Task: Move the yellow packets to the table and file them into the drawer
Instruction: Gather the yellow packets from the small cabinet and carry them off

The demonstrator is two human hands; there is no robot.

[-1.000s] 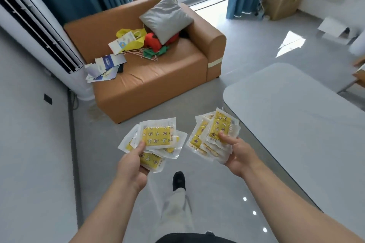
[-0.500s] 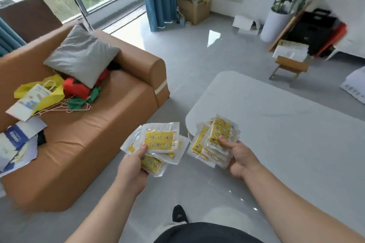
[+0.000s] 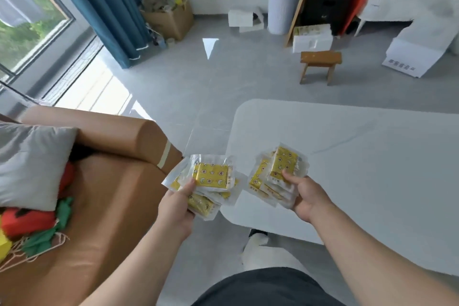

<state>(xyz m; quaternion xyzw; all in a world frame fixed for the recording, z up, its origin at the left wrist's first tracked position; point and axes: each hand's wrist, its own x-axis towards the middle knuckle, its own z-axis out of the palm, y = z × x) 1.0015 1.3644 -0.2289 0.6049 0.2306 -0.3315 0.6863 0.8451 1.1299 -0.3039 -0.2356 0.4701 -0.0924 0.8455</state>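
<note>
Dark clothing [image 3: 268,288] of the person fills the bottom centre of the frame, and both bare forearms reach upward from it. At centre frame the left hand [image 3: 177,206] grips a fanned left stack [image 3: 211,177] of yellow packets in clear wrappers, with the thumb pressed on the top packet. This stack is held over the floor, between the sofa arm and the tabletop corner. Just to its right, the right hand [image 3: 306,197] grips the right stack [image 3: 280,169], thumb on top and fingers curled beneath, held over the rounded corner of the pale tabletop [image 3: 367,164]. The tan sofa [image 3: 111,196] at left carries a grey cushion [image 3: 29,161]. Farther off stand a wooden stool [image 3: 320,59] at upper right, a blue curtain [image 3: 104,7] at upper left and a cardboard box [image 3: 171,17] at top centre.
</note>
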